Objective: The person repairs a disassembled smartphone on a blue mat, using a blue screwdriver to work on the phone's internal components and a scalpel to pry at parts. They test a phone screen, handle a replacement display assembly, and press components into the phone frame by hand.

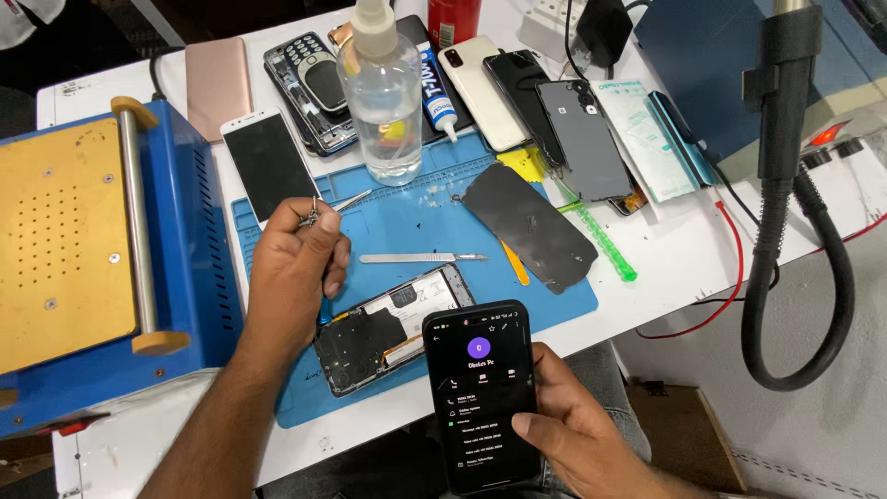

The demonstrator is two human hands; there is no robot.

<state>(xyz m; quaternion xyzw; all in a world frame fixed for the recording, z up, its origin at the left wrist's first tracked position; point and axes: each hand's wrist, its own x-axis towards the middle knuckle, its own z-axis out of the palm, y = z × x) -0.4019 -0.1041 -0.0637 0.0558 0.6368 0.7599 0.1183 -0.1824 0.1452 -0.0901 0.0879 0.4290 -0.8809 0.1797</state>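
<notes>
From the head camera we see our left hand [296, 263] curled into a loose fist above the blue work mat [407, 222], its fingers [319, 231] pinching a pair of metal tweezers [342, 203] whose tips stick out past the knuckles toward the clear plastic bottle [381, 102]. Just below those fingers, touching the heel of the hand, lies the opened phone body [393, 328] with its inner parts exposed, flat on the mat. Our right hand [577, 430] grips a black smartphone [480, 393] with a lit screen, thumb laid across its lower right edge and fingers wrapped behind; the phone overlaps the near corner of the opened body. Beyond the left fingertips, a metal scalpel [420, 258] rests on the mat, and further right sits a dark back cover [528, 226] beside a green stick [605, 245]. Left of our left hand stands a blue machine [199, 231] with a yellow top, and near it a white phone [268, 162] lies face up. More phones are lined up past the bottle.
</notes>
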